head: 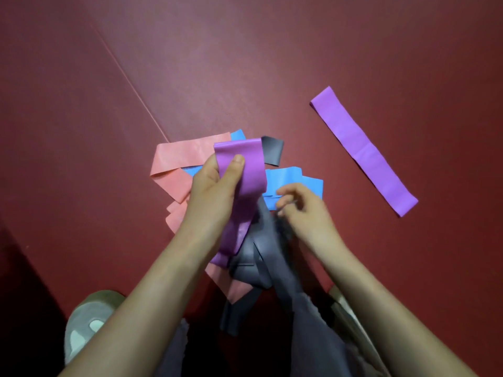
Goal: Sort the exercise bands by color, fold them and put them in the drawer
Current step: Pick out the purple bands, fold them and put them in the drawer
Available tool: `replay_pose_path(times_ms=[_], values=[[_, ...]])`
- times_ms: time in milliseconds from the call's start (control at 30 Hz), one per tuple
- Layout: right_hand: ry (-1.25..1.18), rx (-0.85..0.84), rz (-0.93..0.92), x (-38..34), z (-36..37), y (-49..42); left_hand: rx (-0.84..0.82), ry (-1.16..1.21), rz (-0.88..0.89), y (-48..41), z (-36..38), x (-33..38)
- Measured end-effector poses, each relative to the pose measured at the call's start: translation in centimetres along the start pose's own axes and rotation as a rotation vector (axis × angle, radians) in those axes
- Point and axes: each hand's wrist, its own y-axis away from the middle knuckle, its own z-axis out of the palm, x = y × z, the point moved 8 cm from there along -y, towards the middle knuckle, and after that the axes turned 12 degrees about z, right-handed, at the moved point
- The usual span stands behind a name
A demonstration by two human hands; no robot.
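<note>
L hand (215,186) pinches held purple band (245,172) over mixed pile at 6 o'clock (pink band (174,161), blue band (294,180), grey band (261,265)); R hand (302,210) fingers curled, blurred, grip can't tell; flat purple band (364,151) alone at 2 o'clock; est. sorting barely begun, folding + drawer pending.

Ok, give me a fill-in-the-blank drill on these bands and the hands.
The held band in the left hand is ____. The lone flat band lies to the ____ of the pile. The pile's leftmost band is ____.
Missing words: purple; right; pink.
</note>
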Motion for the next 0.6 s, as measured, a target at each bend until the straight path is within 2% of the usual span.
replay_pose_path(times_ms=[133, 233, 333, 500, 600], values=[[0.122, 0.413, -0.138, -1.9, -9.2, -4.1, 0.000, -0.021, -0.040, 0.3, 0.4, -0.5], [0.269, 0.569, -0.099, -1.3, -13.9, -7.4, -0.020, -0.022, -0.038, 0.4, 1.0, -0.7], [0.352, 0.594, -0.018, -0.5, -16.1, -9.4, -0.026, -0.021, -0.039, 0.7, 1.6, -0.9], [0.536, 0.547, 0.116, 0.5, -15.5, -11.3, -0.041, -0.005, -0.059, 1.3, 3.2, -0.5], [0.546, 0.591, 0.156, 0.3, -15.2, -11.2, -0.055, 0.067, -0.090, 1.5, 4.6, -0.5]])
